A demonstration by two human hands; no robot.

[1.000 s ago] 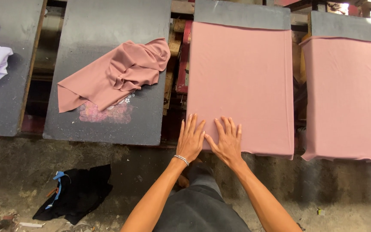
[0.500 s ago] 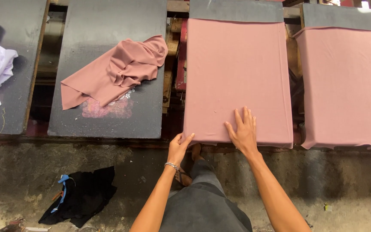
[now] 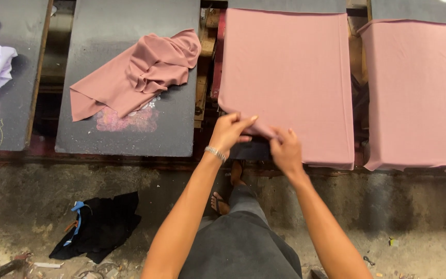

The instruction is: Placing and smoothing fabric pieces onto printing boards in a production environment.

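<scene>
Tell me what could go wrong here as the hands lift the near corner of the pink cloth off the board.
Both the left hand and right hand pinch one corner of the pink cloth, so pulling there may wrinkle or skew it on the board. It could also slip off onto the dirty floor.

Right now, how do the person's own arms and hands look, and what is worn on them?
Both forearms are bare, with no sleeves in view. The left hand has a thin silver-coloured bracelet at the wrist. The right hand shows no glove, ring or band.
</scene>
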